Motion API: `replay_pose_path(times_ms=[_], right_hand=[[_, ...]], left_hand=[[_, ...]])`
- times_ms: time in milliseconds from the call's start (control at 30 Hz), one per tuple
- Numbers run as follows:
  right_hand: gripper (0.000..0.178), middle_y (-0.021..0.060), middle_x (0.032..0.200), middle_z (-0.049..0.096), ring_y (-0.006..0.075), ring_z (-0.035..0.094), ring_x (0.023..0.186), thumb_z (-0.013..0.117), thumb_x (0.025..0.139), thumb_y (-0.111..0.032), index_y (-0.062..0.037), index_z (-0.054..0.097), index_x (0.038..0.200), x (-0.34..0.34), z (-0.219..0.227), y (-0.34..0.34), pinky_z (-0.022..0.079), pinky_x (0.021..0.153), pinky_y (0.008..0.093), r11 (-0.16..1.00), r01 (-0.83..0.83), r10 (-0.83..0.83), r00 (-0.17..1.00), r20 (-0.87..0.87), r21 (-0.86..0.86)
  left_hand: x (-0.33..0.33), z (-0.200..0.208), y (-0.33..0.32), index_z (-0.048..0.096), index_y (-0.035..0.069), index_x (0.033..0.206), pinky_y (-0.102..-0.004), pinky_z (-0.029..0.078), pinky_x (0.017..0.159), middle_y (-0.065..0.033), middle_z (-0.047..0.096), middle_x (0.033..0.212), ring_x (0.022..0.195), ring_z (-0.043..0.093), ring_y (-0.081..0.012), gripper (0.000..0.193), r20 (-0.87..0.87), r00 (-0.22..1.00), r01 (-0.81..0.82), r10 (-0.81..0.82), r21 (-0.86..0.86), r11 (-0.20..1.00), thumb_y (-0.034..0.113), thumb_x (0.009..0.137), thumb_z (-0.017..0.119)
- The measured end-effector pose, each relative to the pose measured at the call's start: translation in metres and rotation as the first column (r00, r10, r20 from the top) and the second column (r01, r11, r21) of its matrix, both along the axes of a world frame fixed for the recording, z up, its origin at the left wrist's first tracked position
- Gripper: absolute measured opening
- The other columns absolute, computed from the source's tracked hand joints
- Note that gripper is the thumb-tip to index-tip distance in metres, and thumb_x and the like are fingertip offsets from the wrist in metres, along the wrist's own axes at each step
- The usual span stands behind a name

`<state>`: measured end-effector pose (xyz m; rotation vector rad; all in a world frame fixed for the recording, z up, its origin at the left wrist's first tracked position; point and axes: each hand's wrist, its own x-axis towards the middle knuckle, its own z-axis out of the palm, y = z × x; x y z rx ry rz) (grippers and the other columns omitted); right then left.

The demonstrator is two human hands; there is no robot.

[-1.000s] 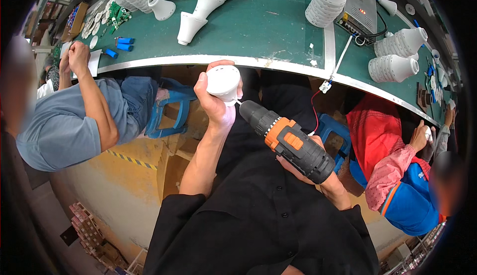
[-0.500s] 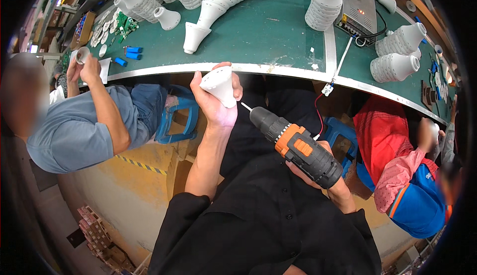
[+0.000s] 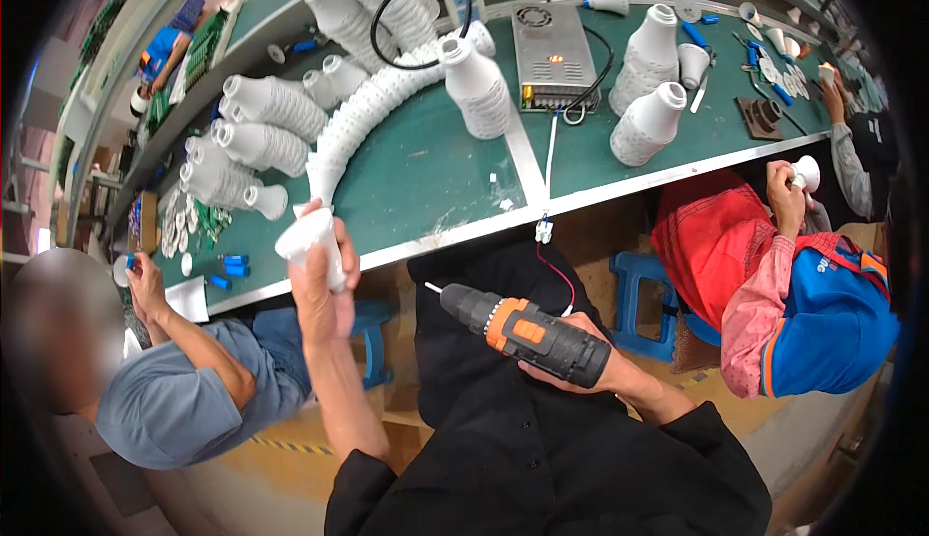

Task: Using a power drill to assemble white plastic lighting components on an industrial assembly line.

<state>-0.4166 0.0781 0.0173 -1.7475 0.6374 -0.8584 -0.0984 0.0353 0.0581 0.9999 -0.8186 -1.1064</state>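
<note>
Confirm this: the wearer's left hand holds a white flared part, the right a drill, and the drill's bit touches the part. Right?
Not quite: the head view shows the bit clear of the white flared part, with a gap between. The left hand does hold that part, the right hand the drill.

A small red display [image 3: 555, 58] glows on the metal power box [image 3: 554, 35]; tiny white marks [image 3: 491, 315] ring the drill [image 3: 542, 338]; pale lettering [image 3: 821, 265] stands on a blue vest [image 3: 823, 318]; yellow-and-black stripes [image 3: 290, 447] line the floor [image 3: 261, 492].
</note>
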Motion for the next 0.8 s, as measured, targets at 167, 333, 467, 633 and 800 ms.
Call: replay_pose_path(times_ms=[167, 333, 467, 633, 800], right_hand=[[0.026, 0.0112, 0.084, 0.069, 0.0263, 0.070, 0.073, 0.077, 0.077, -0.004, -0.0002, 0.066, 0.101, -0.011, -0.017, -0.005, 0.055, 0.069, 0.0320, 0.991, -0.064, 0.065, 0.998, -0.003, 0.120], [0.025, 0.0138, 0.089, 0.069, 0.0282, 0.070, 0.074, 0.078, 0.078, -0.002, 0.0008, 0.067, 0.100, -0.015, -0.025, -0.003, 0.055, 0.067, 0.0331, 0.994, -0.085, 0.081, 0.995, 0.057, 0.069], [0.023, 0.0122, 0.089, 0.070, 0.0287, 0.070, 0.074, 0.079, 0.077, -0.004, 0.0000, 0.066, 0.096, -0.012, -0.018, 0.000, 0.054, 0.065, 0.0331, 0.995, -0.072, 0.064, 0.992, 0.108, 0.075], [0.026, 0.0114, 0.089, 0.070, 0.0283, 0.069, 0.073, 0.078, 0.078, -0.005, -0.0012, 0.067, 0.100, -0.014, -0.017, -0.001, 0.054, 0.068, 0.0333, 1.000, 0.003, 0.000, 0.993, 0.116, -0.028], [0.023, 0.0107, 0.085, 0.069, 0.0267, 0.069, 0.074, 0.078, 0.078, -0.004, -0.0024, 0.067, 0.098, -0.022, -0.012, -0.001, 0.055, 0.067, 0.0335, 0.974, 0.133, -0.122, 0.990, 0.069, -0.183]], left_hand=[[-0.051, 0.090, -0.095, 0.051, 0.009, 0.130, -0.0349, 0.051, 0.090, -0.0135, 0.067, 0.110, 0.099, 0.067, -0.0291, 0.065, 0.953, 0.248, 0.091, 0.172, -0.199, 0.976, -0.004, 0.071, 0.076], [-0.098, 0.121, -0.187, 0.061, 0.005, 0.108, -0.0335, 0.053, 0.077, -0.0094, 0.070, 0.100, 0.091, 0.068, -0.0247, 0.035, 0.612, -0.599, 0.549, 0.516, -0.154, 0.821, 0.006, 0.074, 0.071], [-0.126, 0.096, -0.214, 0.059, 0.009, 0.101, -0.0289, 0.048, 0.072, -0.0017, 0.065, 0.093, 0.092, 0.065, -0.0156, 0.022, 0.270, -0.922, 0.330, 0.276, 0.182, 0.926, 0.010, 0.080, 0.067], [-0.121, 0.074, -0.220, 0.060, 0.010, 0.111, -0.0305, 0.047, 0.080, -0.0039, 0.065, 0.100, 0.101, 0.064, -0.0157, 0.031, 0.229, -0.908, 0.399, 0.350, 0.220, 0.890, 0.016, 0.081, 0.068], [-0.093, 0.130, -0.182, 0.057, 0.011, 0.132, -0.0350, 0.050, 0.086, -0.0087, 0.065, 0.106, 0.101, 0.064, -0.0189, 0.067, 0.720, -0.375, 0.639, 0.585, -0.256, 0.725, 0.024, 0.072, 0.083]])
